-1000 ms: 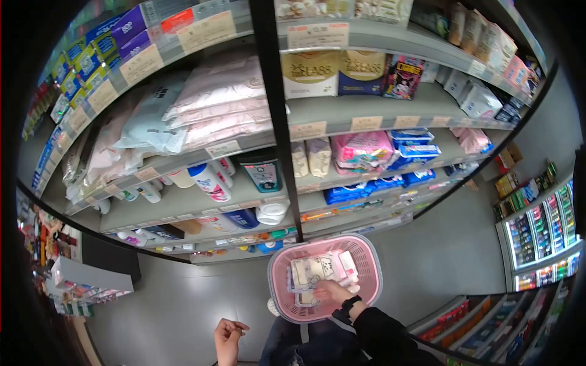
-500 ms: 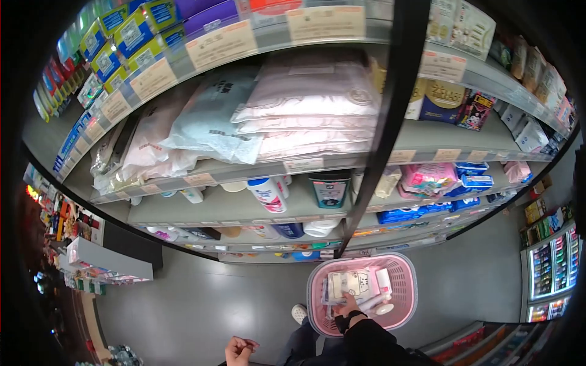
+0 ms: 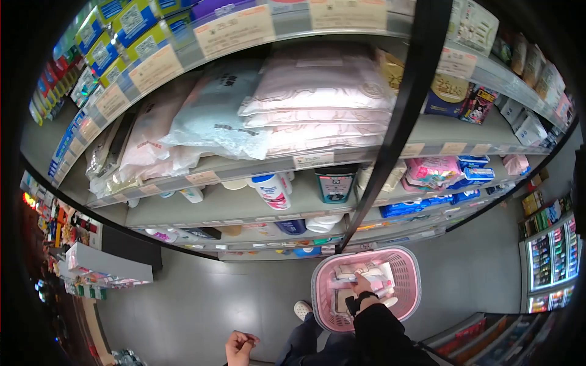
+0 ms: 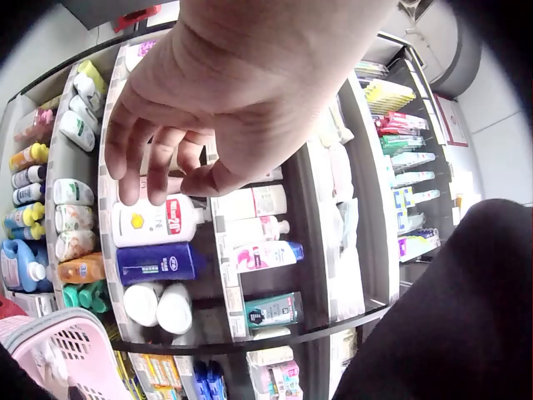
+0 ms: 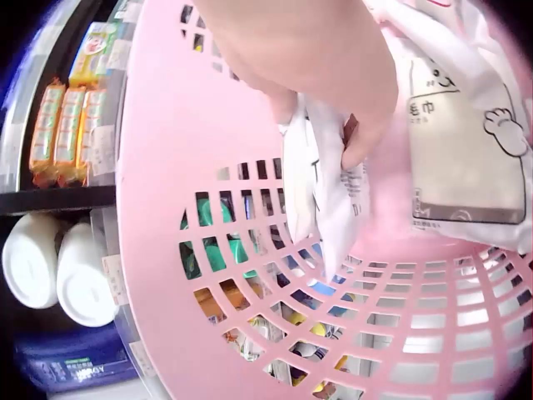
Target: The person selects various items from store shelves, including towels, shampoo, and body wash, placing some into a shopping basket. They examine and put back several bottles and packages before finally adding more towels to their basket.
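Observation:
In the head view, a pink plastic basket point(image 3: 417, 287) stands on the floor by the shelves, with packets and a white bottle inside. My right hand point(image 3: 364, 284) reaches down into it. The right wrist view shows its fingers and thumb pinching a white plastic-wrapped packet point(image 5: 312, 187), held on edge near the perforated wall. Beside it lies a towel packet point(image 5: 470, 162) with a clear window and a cartoon paw. My left hand point(image 3: 241, 348) hangs apart from the basket, fingers loosely curled around nothing; in its wrist view, bottles on the shelf appear behind it.
Shelves rise in front, bearing pink and blue packages point(image 3: 317, 91), a white bottle point(image 3: 270, 192), a dark tube point(image 3: 335, 186) and small blue-yellow boxes point(image 3: 131, 24). A black upright point(image 3: 403, 116) divides them. A low rack point(image 3: 482, 335) stands at the right, and a white shoe point(image 3: 302, 310) beside the basket.
The head view has swung left, so shelves and basket sit farther right. My right hand has shifted within the basket and the packets under it have moved. The left hand stays loosely curled.

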### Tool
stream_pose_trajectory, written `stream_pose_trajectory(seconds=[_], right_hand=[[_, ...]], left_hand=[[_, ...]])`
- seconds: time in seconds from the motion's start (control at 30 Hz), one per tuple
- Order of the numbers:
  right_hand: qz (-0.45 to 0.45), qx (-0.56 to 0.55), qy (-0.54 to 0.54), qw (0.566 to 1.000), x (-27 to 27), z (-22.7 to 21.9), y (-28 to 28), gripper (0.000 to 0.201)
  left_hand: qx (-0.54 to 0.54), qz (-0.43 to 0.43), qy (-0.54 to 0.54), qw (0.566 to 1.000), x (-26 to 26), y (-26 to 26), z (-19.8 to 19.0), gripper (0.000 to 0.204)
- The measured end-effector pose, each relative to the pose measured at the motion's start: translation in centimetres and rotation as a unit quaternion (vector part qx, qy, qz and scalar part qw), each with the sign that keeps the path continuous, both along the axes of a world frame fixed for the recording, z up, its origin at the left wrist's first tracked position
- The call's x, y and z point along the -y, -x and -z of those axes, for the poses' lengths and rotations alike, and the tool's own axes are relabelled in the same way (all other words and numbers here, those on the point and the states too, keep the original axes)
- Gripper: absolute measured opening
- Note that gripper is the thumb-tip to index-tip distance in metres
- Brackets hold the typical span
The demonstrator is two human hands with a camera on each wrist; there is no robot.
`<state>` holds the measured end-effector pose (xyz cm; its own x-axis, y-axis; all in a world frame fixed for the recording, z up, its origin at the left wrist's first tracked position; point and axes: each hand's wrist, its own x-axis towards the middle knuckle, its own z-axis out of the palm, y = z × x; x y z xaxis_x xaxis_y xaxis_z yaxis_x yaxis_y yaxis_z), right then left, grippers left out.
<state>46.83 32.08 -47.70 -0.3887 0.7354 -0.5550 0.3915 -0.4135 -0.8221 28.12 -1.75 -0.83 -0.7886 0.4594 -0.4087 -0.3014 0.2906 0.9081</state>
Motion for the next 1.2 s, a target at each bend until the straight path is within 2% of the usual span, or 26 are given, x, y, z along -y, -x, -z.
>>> stream_pose_trajectory(seconds=[0.03,0.07,0.2,0.23,0.3,0.33,0.37,0.4,0.47,0.5,0.57,0.6,0.63,0.67,0.7,0.73,0.77,0.83,0.87,0.93,1.0,1.03,1.07,1.1,1.17,1.2], right_hand=[[0.145,-0.111,0.138,0.973,-0.5,0.1,0.5,0.031],[0.328,-0.104,0.256,0.903,-1.0,-2.9,1.5,0.030],[0.309,-0.077,0.255,0.913,-0.6,-10.1,0.0,0.018],[0.269,-0.045,0.251,0.929,-0.5,-12.3,-1.0,0.020],[0.276,-0.069,0.216,0.934,0.3,-14.2,-2.6,0.024],[0.186,-0.081,0.231,0.952,0.2,-16.4,-4.3,0.034],[0.191,-0.080,0.229,0.951,0.4,-18.7,-5.6,0.034],[0.163,-0.124,0.240,0.949,0.7,-20.9,-6.6,0.038],[0.109,-0.205,0.251,0.940,1.2,-26.8,-8.0,0.053],[0.113,-0.206,0.249,0.939,1.3,-29.0,-8.7,0.053],[-0.042,-0.254,0.172,0.951,1.2,-33.2,-9.8,0.056],[-0.076,-0.297,0.128,0.943,1.6,-35.5,-9.7,0.057],[-0.073,-0.298,0.126,0.944,1.7,-38.3,-9.8,0.057],[-0.114,-0.278,0.139,0.943,1.8,-41.1,-9.9,0.058],[-0.156,-0.258,0.153,0.941,1.8,-43.4,-9.9,0.060],[-0.195,-0.244,0.144,0.939,1.9,-44.8,-10.0,0.061],[-0.194,-0.246,0.143,0.939,2.0,-45.0,-10.1,0.061],[-0.221,-0.273,0.142,0.925,2.4,-45.3,-10.3,0.058],[-0.196,-0.379,0.105,0.898,3.0,-45.2,-10.1,0.051],[-0.189,-0.364,0.123,0.904,3.0,-44.2,-10.8,0.049],[-0.183,-0.347,0.141,0.909,3.0,-43.2,-11.2,0.046],[-0.123,-0.390,0.132,0.903,3.1,-42.8,-11.3,0.045],[-0.064,-0.429,0.124,0.892,3.1,-42.7,-11.4,0.043],[-0.069,-0.430,0.123,0.892,3.0,-42.9,-11.6,0.043],[-0.016,-0.459,0.151,0.875,2.4,-43.4,-12.1,0.043],[-0.017,-0.451,0.138,0.882,2.3,-43.5,-12.2,0.042]], left_hand=[[-0.004,0.008,0.000,1.000,-0.4,-0.1,0.0,0.009],[-0.008,0.016,-0.002,1.000,-0.7,-0.2,0.0,0.010],[0.002,0.066,-0.023,0.998,-1.3,-0.2,1.1,0.007],[-0.014,0.046,-0.017,0.999,-2.4,-0.5,0.8,0.008],[-0.027,0.031,-0.013,0.999,-4.2,-1.2,0.2,0.013],[-0.018,0.034,-0.012,0.999,-5.0,-1.5,-0.1,0.013],[-0.009,0.036,-0.011,0.999,-5.5,-2.0,-0.3,0.013],[-0.007,0.041,-0.013,0.999,-5.7,-2.4,0.0,0.013],[-0.001,0.088,-0.050,0.995,-6.3,-2.9,1.3,0.009],[-0.001,0.093,-0.051,0.994,-6.8,-3.3,1.7,0.009],[-0.003,0.159,-0.048,0.986,-8.2,-4.3,2.0,0.013],[-0.004,0.163,-0.050,0.985,-8.9,-5.0,1.8,0.013],[0.019,0.195,-0.048,0.979,-9.9,-5.8,1.3,0.024],[0.042,0.226,-0.045,0.972,-10.6,-6.5,0.9,0.034],[0.040,0.228,-0.046,0.972,-11.1,-7.2,0.5,0.034],[0.060,0.265,-0.053,0.961,-11.5,-7.9,0.1,0.040],[0.080,0.301,-0.059,0.948,-11.8,-8.6,-0.1,0.046],[0.072,0.287,-0.065,0.953,-12.1,-9.8,-0.4,0.044],[0.105,0.286,-0.057,0.951,-12.1,-9.7,-0.6,0.045],[0.136,0.284,-0.050,0.948,-11.5,-9.7,-0.7,0.046],[0.211,0.153,-0.114,0.959,-10.1,-9.8,0.1,0.047],[0.208,0.151,-0.117,0.959,-9.5,-9.7,0.4,0.047],[0.213,0.086,-0.195,0.954,-8.8,-9.6,0.7,0.049],[0.215,0.020,-0.270,0.938,-8.4,-9.5,0.6,0.051],[0.186,-0.007,-0.300,0.935,-7.3,-9.2,0.0,0.053],[0.170,-0.027,-0.306,0.936,-6.5,-9.1,-0.3,0.055]])
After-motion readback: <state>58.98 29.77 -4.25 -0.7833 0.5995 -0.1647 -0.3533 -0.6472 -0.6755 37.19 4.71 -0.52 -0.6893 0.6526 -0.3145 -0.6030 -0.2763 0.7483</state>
